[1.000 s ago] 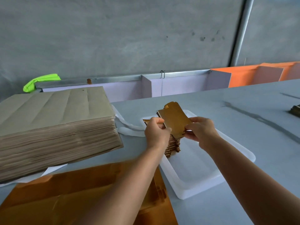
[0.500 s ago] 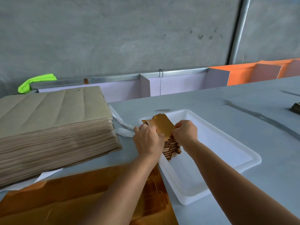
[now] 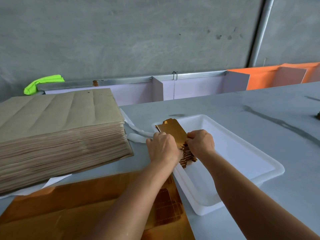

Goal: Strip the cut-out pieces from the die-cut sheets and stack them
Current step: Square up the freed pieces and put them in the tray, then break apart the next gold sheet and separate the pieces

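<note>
- Nearest the camera, a glossy gold die-cut sheet (image 3: 72, 210) lies flat on the grey table (image 3: 242, 108), its long side running left to right along the near edge; perforated cut-out outlines show on it just under the left forearm.
- Just right of the sheet sits a white tray (image 3: 251, 172), its long axis angled from near left to far right.
- The left hand (image 3: 163, 148) is curled, knuckles up, over the near-left side of a stack of gold cut-out pieces (image 3: 187, 155); its fingers wrap the stack's edge, gripping it.
- The right hand (image 3: 201, 142) is likewise curled and grips the stack's right side, so the stack sits squeezed between both hands.
- The stack stands in the tray's far-left corner. Its layered edges look ragged and notched, brown-gold in colour.
- The top piece (image 3: 171, 129) is a shiny gold rectangle with a small tab at its far end; its long axis points away from the person and slightly left, the far end tilted a little upward.
- Left of the tray, a thick pile of plain brown sheets (image 3: 57, 129) rests on the table, with a white strap (image 3: 136, 134) trailing from it toward the tray.
- Farthest, pale partition boards (image 3: 190, 90) and orange boards (image 3: 263, 77) stand against a grey wall, with a bright green object (image 3: 43, 84) at far left.
</note>
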Demonstrator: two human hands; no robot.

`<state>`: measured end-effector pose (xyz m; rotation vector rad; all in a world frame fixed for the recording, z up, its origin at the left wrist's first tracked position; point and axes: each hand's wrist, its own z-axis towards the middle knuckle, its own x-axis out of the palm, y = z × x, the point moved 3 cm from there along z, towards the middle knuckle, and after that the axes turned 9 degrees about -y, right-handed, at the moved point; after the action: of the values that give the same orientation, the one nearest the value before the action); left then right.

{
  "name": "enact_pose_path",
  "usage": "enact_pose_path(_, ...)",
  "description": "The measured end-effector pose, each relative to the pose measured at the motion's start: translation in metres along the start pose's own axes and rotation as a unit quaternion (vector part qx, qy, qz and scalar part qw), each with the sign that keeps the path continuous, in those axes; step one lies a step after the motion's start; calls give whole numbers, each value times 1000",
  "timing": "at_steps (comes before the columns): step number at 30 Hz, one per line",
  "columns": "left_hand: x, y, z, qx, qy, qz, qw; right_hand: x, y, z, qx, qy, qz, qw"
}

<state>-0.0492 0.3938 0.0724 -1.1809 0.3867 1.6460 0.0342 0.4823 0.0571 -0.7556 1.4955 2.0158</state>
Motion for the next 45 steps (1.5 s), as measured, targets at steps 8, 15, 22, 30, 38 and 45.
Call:
enact_pose_path(8,-4,3,-4,20,60,-60,996,-9,8,-13,-1,12,-42,999)
enact_pose_path(15,-49,36,-45,33,20,-111,993,-47,32,-55,-64,-74,24,995)
enact_pose_path(22,-104,92,-119,-10,38,-72,997,-71,49,-154,-138,-92,159,973)
enact_pose_path(30,-122,133,-222,-18,139,-65,988,-48,16,-254,-82,109,103,985)
enact_pose_path(38,-126,128,-295,46,321,-81,942,-76,-29,-298,-13,99,61,993)
enact_pose_path(45,-116,116,-331,160,407,-61,897,-94,-41,-332,23,86,92,992)
